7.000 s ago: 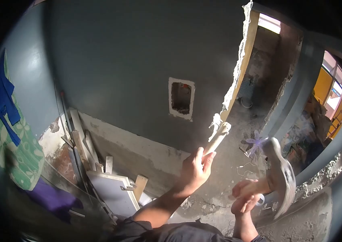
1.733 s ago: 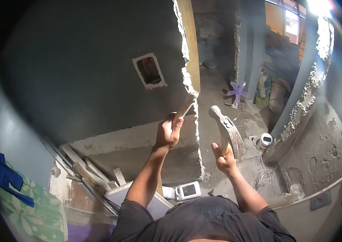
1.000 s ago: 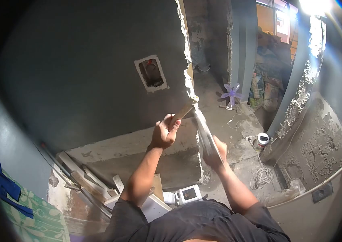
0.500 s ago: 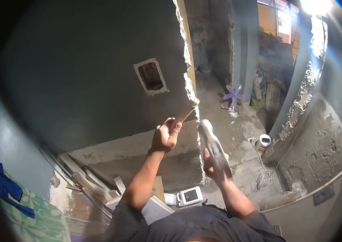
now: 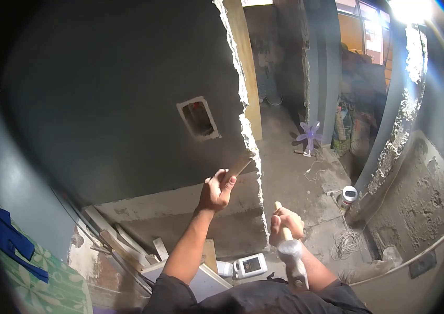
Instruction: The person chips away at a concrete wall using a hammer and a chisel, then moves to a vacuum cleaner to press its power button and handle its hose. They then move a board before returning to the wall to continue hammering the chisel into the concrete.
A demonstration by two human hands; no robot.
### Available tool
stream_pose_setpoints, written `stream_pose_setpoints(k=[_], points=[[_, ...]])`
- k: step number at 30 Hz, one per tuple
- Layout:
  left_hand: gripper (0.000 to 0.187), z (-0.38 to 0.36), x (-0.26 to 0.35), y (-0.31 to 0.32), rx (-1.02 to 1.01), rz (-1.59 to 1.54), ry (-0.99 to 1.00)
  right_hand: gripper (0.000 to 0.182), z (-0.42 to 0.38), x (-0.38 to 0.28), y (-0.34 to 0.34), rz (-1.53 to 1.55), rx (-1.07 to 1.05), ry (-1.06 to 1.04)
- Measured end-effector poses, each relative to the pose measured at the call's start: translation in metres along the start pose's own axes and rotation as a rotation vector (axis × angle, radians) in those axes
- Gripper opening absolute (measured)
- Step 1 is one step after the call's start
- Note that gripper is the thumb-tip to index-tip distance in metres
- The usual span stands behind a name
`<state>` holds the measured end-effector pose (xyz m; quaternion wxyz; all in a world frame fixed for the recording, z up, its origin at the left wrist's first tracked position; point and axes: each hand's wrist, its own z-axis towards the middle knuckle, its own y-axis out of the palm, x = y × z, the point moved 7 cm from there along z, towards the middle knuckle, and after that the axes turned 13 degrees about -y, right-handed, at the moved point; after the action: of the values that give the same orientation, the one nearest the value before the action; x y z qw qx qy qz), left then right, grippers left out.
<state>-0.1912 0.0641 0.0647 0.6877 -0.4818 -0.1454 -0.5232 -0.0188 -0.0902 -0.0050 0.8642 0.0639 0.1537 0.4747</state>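
My left hand [image 5: 216, 191] is closed round a chisel-like tool [image 5: 240, 163], whose far end touches the broken edge [image 5: 247, 128] of the dark wall [image 5: 112, 104]. Lower right, my right hand [image 5: 288, 224] grips the pale handle of a hammer. The grey hammer head [image 5: 296, 264] is over my right forearm, close to my body. Above my left hand, a rectangular box opening [image 5: 199, 119] with a pale border is cut into the wall.
A purple fan [image 5: 310, 135], a white round device [image 5: 348, 194] and coiled cable [image 5: 346, 243] are on the floor to the right. A white jug [image 5: 249, 266] stands by my body. Wood pieces [image 5: 122, 243] lean lower left, near green patterned cloth [image 5: 28, 277].
My right hand has swung the hammer back from near the wall edge toward my body. My left hand still holds the tool at the edge. The view has shifted slightly.
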Motion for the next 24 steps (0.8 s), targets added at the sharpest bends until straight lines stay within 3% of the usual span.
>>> stream_pose_setpoints(k=[2, 3, 4, 6, 7, 9, 13, 18, 20, 22, 23, 24], points=[[0.037, 0.0, 0.0, 0.001, -0.008, -0.009, -0.016, 0.015, -0.009, 0.042, 0.004, -0.086, -0.36, 0.343], [0.038, 0.001, -0.004, 0.003, -0.044, 0.013, -0.062, 0.014, -0.031, 0.074, 0.013, -0.151, -0.452, 0.441], [0.038, 0.003, -0.009, 0.004, -0.077, 0.036, -0.106, 0.016, -0.033, 0.078, 0.008, -0.125, -0.4, 0.503], [0.037, 0.003, -0.003, 0.003, -0.012, 0.013, -0.029, 0.018, -0.03, 0.068, -0.005, -0.139, -0.345, 0.496], [0.037, 0.004, -0.005, 0.003, -0.025, -0.019, -0.044, 0.016, -0.024, 0.053, -0.007, -0.248, -0.467, 0.283], [0.036, 0.004, -0.012, 0.007, -0.041, -0.091, -0.029, 0.006, -0.021, 0.037, -0.016, -0.092, -0.345, 0.261], [0.035, 0.007, 0.012, 0.01, 0.061, 0.035, -0.024, 0.026, 0.025, -0.013, -0.015, -0.054, -0.193, -0.018], [0.032, -0.008, 0.011, 0.014, 0.13, 0.248, -0.032, 0.023, 0.029, 0.002, -0.018, 0.016, -0.242, 0.064], [0.03, -0.019, 0.022, 0.007, 0.206, 0.149, 0.061, 0.018, 0.038, 0.001, -0.02, -0.062, -0.287, 0.073], [0.033, -0.017, 0.021, 0.007, 0.185, 0.181, 0.006, 0.016, 0.053, -0.012, -0.029, -0.176, -0.315, 0.179], [0.035, -0.015, 0.016, 0.009, 0.173, 0.205, 0.007, 0.017, 0.063, -0.028, -0.03, -0.27, -0.274, -0.077], [0.037, -0.009, 0.018, 0.01, 0.163, 0.231, 0.01, 0.022, 0.033, -0.002, -0.025, -0.155, -0.442, 0.238]])
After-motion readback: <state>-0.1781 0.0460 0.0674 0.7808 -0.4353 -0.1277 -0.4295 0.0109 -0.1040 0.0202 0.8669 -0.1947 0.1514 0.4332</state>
